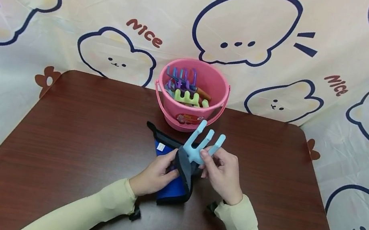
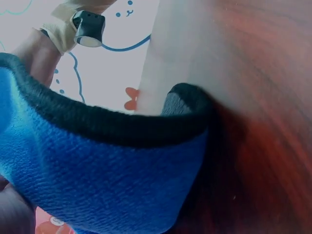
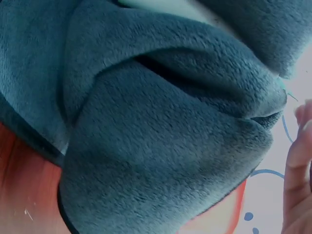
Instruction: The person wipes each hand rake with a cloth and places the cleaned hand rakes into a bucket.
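Two hands work a light blue toy rake and a blue cloth at the middle of a dark wooden table.

A cream sheet printed with round cartoon faces hangs behind and drapes both sides, closing the table (image 1: 66, 144) in; its glossy brown top has rounded far corners and bare room to left and right of the hands. A pink plastic bucket (image 1: 211, 85) stands at the far edge, just beyond the hands, holding more coloured toy rakes. The blue cloth (image 1: 172, 190), fleecy and edged in black, lies partly on the table and folds up round the rake's base. The left hand (image 1: 154, 175) grips the cloth's edge with curled fingers. The right hand (image 1: 222, 172) pinches the three-pronged rake (image 1: 201, 144), prongs up, raised above the table.
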Demonstrator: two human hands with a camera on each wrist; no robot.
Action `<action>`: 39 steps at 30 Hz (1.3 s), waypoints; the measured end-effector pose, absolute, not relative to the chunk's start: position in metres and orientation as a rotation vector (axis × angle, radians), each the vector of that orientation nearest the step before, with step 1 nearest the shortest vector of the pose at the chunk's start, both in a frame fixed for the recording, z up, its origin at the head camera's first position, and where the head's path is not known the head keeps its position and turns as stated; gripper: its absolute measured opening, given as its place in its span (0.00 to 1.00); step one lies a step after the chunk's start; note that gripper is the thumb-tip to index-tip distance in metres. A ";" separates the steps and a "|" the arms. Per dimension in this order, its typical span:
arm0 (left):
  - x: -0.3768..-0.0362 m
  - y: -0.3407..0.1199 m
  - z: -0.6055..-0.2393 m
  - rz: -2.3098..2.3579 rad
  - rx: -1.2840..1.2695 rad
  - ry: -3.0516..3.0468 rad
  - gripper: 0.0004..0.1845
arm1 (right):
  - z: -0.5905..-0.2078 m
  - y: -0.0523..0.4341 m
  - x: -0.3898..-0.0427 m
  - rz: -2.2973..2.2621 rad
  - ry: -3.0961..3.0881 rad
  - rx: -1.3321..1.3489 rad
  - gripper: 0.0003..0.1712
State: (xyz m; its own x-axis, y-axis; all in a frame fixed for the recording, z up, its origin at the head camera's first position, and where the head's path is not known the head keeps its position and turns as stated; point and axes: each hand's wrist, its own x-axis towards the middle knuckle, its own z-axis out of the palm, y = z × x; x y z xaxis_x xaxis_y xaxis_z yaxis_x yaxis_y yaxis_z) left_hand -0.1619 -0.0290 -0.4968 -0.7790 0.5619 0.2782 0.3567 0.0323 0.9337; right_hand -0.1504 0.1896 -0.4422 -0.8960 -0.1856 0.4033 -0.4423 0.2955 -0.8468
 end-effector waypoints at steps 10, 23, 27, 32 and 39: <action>-0.168 -0.033 -0.496 1.653 0.972 2.205 0.22 | -0.443 0.195 -0.156 1.631 -2.309 0.520 0.03; -0.176 -0.036 -0.494 1.602 0.976 2.177 0.18 | -0.433 0.217 -0.159 1.628 -2.195 0.486 0.06; -0.179 -0.038 -0.492 1.569 0.997 2.202 0.18 | -0.427 0.227 -0.159 1.655 -2.128 0.473 0.06; -0.183 -0.039 -0.492 1.532 1.017 2.226 0.18 | -0.419 0.243 -0.158 1.732 -2.014 0.408 0.04; -0.187 -0.043 -0.497 1.570 1.075 2.339 0.12 | -0.413 0.275 -0.164 1.913 -1.723 0.314 0.07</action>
